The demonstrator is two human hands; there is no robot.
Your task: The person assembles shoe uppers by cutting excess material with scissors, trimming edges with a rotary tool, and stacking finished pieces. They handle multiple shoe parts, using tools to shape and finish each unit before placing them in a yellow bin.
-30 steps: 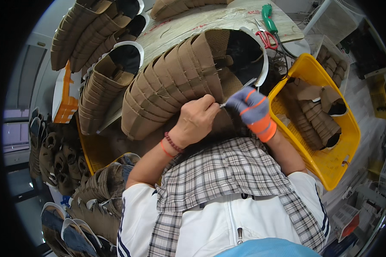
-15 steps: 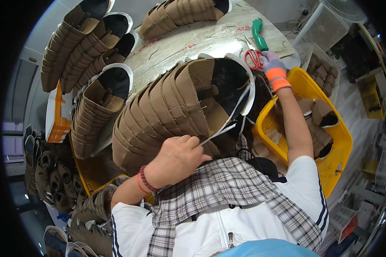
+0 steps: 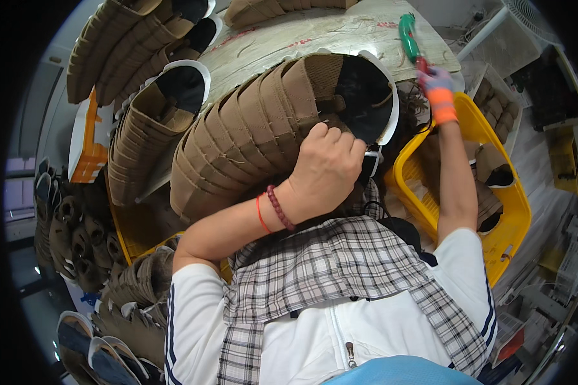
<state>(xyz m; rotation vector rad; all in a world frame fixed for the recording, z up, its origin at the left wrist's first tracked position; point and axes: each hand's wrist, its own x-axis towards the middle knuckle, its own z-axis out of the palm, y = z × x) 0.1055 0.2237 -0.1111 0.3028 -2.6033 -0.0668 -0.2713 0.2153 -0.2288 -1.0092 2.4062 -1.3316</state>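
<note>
My bare left hand (image 3: 331,168), with a beaded bracelet, is closed in a fist at the near right edge of a big nested stack of brown shoe uppers (image 3: 247,131) with black lining and a white edge. What its fingers hold is hidden; a short piece of white strip (image 3: 374,154) shows beside the knuckles. On the right, my right hand (image 3: 438,90), in a grey and orange glove, is smeared by motion. Its fingers are closed at the red handles of scissors (image 3: 422,65), whose blades I cannot make out. A green-handled tool (image 3: 408,37) lies just beyond.
More nested stacks of uppers (image 3: 149,138) stand at the left of the light tabletop (image 3: 359,32). A yellow basket (image 3: 520,212) with brown pieces stands under my right forearm. Dark shoes (image 3: 77,237) are piled at lower left. A white fan (image 3: 526,16) stands at far right.
My left hand has moved right and up along the stack, and the long white strip it held no longer shows. My right hand has reached farther out, and the red scissors have shifted with it.
</note>
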